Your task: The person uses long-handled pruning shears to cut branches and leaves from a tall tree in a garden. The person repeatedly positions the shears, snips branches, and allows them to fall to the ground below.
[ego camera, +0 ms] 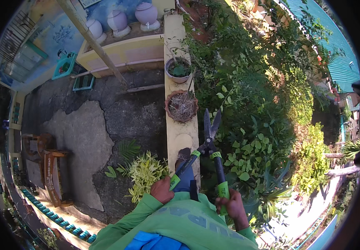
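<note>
My left hand (162,191) grips one green handle of a pair of hedge shears (210,139). Around the other green handle my right hand (231,204) is closed. The two blades point away from me and stand apart in a narrow V, close to the leafy shrubs (250,150) on the right. One shod foot (183,155) rests on top of a narrow concrete wall (181,137). Beyond it on the wall stands a scalloped terracotta pot (181,106) filled with dry stalks. No cut stem shows between the blades.
A round plant pot (177,69) stands farther along the wall. Variegated yellow-green leaves (145,173) grow at the left of my legs. Lower down lies a cracked concrete floor (80,125) with a wooden chair (53,178). A slanted pole (95,47) and several large jars (117,23) are at the far left.
</note>
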### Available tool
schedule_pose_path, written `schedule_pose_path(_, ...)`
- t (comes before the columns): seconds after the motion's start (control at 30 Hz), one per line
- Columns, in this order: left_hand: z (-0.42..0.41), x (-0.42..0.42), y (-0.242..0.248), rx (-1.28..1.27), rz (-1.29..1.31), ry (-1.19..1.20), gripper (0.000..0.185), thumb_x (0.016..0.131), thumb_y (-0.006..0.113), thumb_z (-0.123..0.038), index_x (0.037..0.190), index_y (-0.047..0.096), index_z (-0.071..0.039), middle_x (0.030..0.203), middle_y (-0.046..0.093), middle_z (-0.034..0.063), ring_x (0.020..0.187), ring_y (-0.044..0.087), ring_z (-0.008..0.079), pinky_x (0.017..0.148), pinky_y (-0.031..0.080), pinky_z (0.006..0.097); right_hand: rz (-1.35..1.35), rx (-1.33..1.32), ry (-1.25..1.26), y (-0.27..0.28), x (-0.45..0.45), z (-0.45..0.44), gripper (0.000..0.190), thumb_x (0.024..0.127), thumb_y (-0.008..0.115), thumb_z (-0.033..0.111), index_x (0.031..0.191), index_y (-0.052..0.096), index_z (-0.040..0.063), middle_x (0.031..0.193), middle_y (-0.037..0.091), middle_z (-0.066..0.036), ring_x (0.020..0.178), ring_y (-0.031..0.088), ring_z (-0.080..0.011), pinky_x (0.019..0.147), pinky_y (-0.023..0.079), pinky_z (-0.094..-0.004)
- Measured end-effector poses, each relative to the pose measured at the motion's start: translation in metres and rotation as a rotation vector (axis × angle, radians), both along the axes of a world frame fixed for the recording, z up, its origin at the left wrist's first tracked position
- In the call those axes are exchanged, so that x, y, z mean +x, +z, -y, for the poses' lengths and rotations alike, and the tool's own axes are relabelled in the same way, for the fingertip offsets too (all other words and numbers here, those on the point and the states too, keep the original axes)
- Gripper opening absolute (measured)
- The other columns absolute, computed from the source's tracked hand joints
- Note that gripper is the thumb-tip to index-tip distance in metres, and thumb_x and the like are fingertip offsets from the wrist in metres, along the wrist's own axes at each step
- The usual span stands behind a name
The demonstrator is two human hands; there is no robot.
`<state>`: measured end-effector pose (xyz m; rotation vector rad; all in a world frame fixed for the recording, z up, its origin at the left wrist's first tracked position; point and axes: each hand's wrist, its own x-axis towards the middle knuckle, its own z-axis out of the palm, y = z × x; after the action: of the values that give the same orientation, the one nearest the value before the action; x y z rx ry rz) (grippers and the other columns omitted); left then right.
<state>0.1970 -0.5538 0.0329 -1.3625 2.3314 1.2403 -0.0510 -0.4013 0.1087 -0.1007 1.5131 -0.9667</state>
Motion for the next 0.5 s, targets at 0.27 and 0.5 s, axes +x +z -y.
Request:
schedule_pose_path(0.27,0.102,0.02,0.043,0.203,0.065,0.33,0.059,0.058,0.07,-0.019,0.11,0.053,0.004,0.082,0.063,0.0265,0.078,0.063,0.0427,0.074,0.051,0.0471,0.055,0.028,0.292,0.034,-0.019,0.161,0.03,0.08,0.064,-0.002,0.102,0.046,-0.008,0.071,0.058,-0.01,0.053,0.06,-0.0179,0.044,0.048,-0.0329)
schedule_pose_path(0.5,0.17,0.029,0.033,0.195,0.085,0.461,0.065,0.054,0.075,-0.021,0.111,0.056,0.004,0.084,0.065,0.0264,0.079,0.066,0.0403,0.074,0.052,0.0445,0.115,0.062,0.353,0.034,-0.026,0.269,0.022,0.081,0.064,0.0,0.096,0.05,-0.006,0.07,0.058,-0.01,0.054,0.059,-0.0171,0.045,0.049,-0.0326)
